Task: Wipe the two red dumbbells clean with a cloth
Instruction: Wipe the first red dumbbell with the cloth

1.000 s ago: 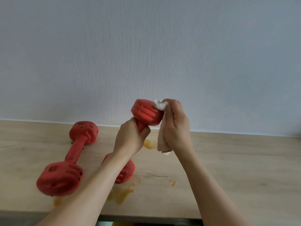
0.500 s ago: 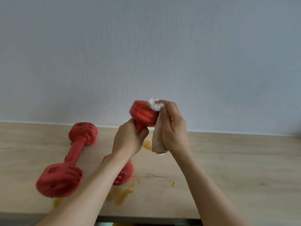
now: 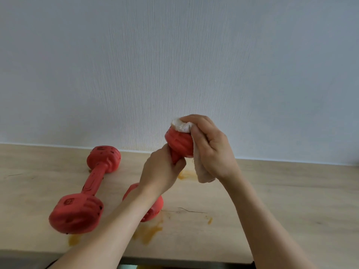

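Note:
My left hand point(image 3: 161, 171) grips the handle of a red dumbbell point(image 3: 179, 143), holding it tilted with the lower head resting on the wooden table point(image 3: 272, 200) and the upper head raised. My right hand point(image 3: 210, 148) holds a white cloth point(image 3: 181, 126) pressed over the top and right side of that raised head; the cloth's tail hangs below my palm. The handle is hidden inside my left fist. A second red dumbbell point(image 3: 91, 183) lies flat on the table to the left, untouched.
Orange-yellow stains point(image 3: 149, 232) mark the table near the dumbbells and under my hands. A thin crack runs across the wood at centre. A white textured wall point(image 3: 174, 65) rises right behind the table. The table's front edge is close below.
My right hand has slid the cloth up from the side of the raised head to over its top. The left hand keeps the dumbbell in about the same place.

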`<state>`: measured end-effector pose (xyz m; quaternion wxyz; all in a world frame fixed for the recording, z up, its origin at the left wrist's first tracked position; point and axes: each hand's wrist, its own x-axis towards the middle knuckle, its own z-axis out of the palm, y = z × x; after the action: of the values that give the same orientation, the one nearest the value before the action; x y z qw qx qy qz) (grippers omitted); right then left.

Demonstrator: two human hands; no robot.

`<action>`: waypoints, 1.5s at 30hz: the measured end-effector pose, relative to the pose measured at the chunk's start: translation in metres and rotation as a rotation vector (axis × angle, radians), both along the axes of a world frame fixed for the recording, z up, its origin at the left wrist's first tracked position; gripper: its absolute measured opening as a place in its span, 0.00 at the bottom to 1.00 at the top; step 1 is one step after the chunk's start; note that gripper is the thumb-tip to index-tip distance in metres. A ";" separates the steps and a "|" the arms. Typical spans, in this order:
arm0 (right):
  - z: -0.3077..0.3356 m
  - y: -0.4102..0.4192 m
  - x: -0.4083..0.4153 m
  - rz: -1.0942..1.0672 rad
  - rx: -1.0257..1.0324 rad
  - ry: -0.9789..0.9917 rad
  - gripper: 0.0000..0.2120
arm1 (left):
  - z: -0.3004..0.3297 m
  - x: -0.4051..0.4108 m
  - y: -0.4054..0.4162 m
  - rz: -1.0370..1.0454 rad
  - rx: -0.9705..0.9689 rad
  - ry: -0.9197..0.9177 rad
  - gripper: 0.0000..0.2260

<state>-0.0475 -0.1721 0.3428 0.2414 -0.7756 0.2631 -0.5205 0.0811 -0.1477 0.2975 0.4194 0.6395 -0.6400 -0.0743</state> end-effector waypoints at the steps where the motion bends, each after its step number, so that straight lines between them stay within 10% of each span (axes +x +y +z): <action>1: -0.001 -0.003 -0.001 0.007 0.037 -0.008 0.13 | 0.000 -0.001 0.000 -0.002 0.003 -0.008 0.07; 7: -0.007 -0.021 -0.019 0.022 0.406 -0.022 0.12 | -0.002 -0.007 0.004 -0.021 0.007 -0.074 0.06; 14: 0.007 -0.007 -0.011 0.077 0.116 0.047 0.12 | -0.003 -0.009 0.003 -0.023 0.037 -0.127 0.05; 21: -0.011 -0.021 -0.031 0.091 0.599 -0.057 0.12 | -0.002 -0.015 0.012 -0.044 -0.039 -0.138 0.06; 26: 0.000 -0.006 -0.025 0.240 0.368 -0.224 0.11 | -0.001 -0.012 0.005 -0.074 0.003 -0.003 0.17; 30: 0.012 -0.002 -0.025 0.217 0.101 0.054 0.12 | 0.000 -0.012 0.002 -0.129 0.095 -0.105 0.14; 45: 0.000 -0.029 -0.044 0.289 0.790 -0.090 0.15 | -0.006 -0.022 0.003 -0.138 0.063 -0.182 0.09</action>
<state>-0.0913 -0.2012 0.3430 0.6020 -0.6288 0.3200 -0.3739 0.0589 -0.1443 0.2912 0.3331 0.6108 -0.7154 -0.0646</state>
